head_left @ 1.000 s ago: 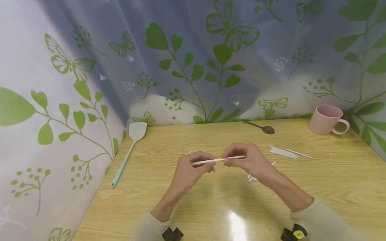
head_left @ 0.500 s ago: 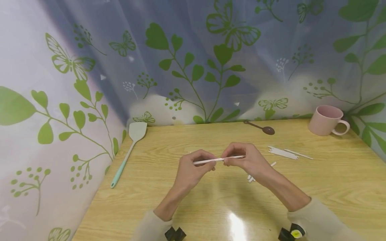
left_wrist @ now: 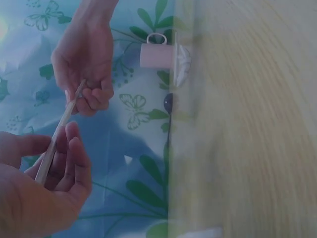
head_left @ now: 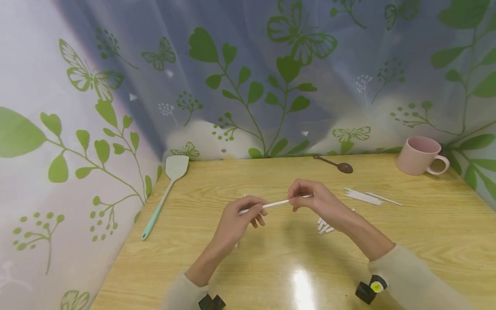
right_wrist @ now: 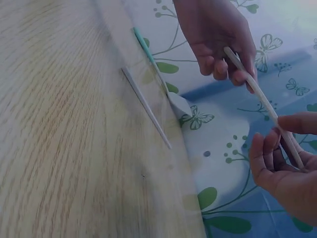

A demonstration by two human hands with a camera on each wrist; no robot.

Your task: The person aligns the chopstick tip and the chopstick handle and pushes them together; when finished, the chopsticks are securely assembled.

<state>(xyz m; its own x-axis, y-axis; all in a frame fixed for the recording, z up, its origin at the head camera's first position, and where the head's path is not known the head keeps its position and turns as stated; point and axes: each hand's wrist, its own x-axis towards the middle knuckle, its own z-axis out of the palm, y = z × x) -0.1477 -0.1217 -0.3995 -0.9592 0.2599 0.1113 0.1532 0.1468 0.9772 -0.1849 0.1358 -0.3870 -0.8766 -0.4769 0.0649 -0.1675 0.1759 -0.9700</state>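
A thin white stick [head_left: 276, 203] is held over the wooden table by both hands. My left hand [head_left: 241, 217] pinches its left part between thumb and fingers, and my right hand [head_left: 321, 201] pinches it near the other end. A bare length of stick shows between the hands. In the left wrist view the stick [left_wrist: 59, 130] slants up from the left palm to the right fingers. The right wrist view shows the stick [right_wrist: 265, 101] too. Another white stick [right_wrist: 146, 106] lies on the table beneath the left hand, mostly hidden by that hand in the head view.
Short white pieces [head_left: 323, 226] lie below the right hand. Further right are a row of white sticks [head_left: 363, 196] and a single stick [head_left: 383, 198]. A brown spoon [head_left: 344, 168] and a pink mug [head_left: 418, 156] stand farther back. A turner [head_left: 164, 198] with a mint-green handle lies left.
The hands have moved apart along the stick, the left one leftward and the right one slightly up and rightward. More of the stick shows between them.
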